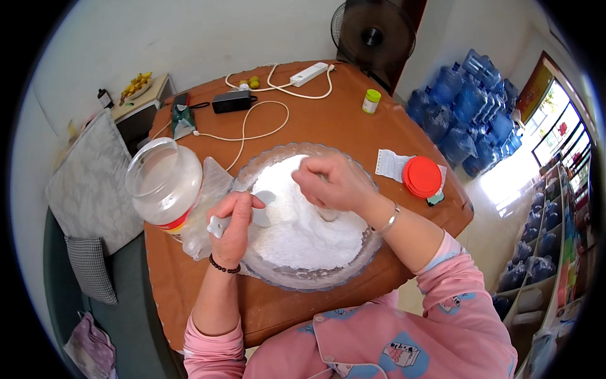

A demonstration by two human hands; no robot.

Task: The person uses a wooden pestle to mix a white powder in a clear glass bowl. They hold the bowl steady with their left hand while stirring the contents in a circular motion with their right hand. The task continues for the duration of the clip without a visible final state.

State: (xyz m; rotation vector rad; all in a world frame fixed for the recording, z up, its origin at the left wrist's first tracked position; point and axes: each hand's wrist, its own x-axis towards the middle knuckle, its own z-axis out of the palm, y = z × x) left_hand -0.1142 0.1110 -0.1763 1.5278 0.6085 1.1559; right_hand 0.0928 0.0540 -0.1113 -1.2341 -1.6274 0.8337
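Observation:
A large clear scalloped bowl (310, 284) holds a heap of white powder (303, 237). My left hand (232, 227) grips the white handle of a flat-ended spoon or scoop (263, 208) at the bowl's left rim, its broad end over the powder. Above the powder, my right hand (334, 182) is curled around something pale that shows between and below the fingers; what it is cannot be told. Left of the bowl stands an open clear plastic jar (163, 184) with a red and yellow band, beside a crumpled clear plastic bag (201, 222).
A red lid (422, 176) lies on papers at the right. Behind are a green-lidded small jar (371, 101), a power strip (308, 74) with a looping white cable, a black box-shaped device (232, 102) and small green fruits (254, 83). Blue water jugs (468, 102) are stacked beyond the table.

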